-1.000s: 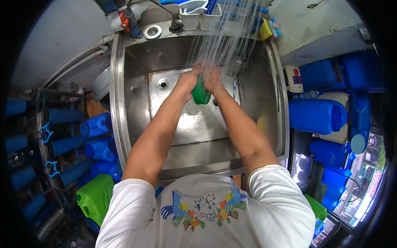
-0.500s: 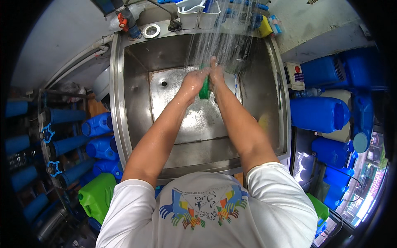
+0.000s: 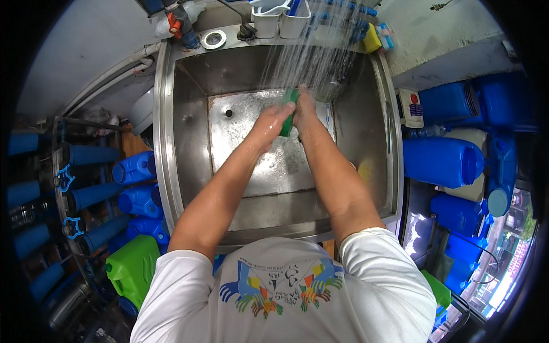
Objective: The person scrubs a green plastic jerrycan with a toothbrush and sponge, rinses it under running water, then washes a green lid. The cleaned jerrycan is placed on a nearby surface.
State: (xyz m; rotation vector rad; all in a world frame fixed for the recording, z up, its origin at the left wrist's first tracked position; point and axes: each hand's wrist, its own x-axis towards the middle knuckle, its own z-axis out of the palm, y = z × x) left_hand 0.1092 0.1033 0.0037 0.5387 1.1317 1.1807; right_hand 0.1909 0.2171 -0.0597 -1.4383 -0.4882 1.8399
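Note:
Over a deep steel sink (image 3: 260, 214) I hold a flat, oblong green pad (image 3: 287, 126) between my two hands. My left hand (image 3: 270, 122) is closed on its left side, thumb lying across it. On the other side my right hand (image 3: 306, 107) grips the pad's far part, its fingers partly hidden. Streams of water (image 3: 311, 57) pour down from the top of the view, just beyond my fingers. Both hands and forearms look wet.
Along the sink's back ledge stand white bins (image 3: 266, 26), a round drain strainer (image 3: 214, 39), a red-handled valve (image 3: 174, 24) and a yellow sponge (image 3: 372, 39). Blue jugs (image 3: 437, 162) crowd the right, with more jugs (image 3: 134, 170) and a green jug (image 3: 134, 266) on the left.
My left hand has shifted slightly along the green pad, and the pad now tilts to the right and shows more of its far end. Water keeps falling.

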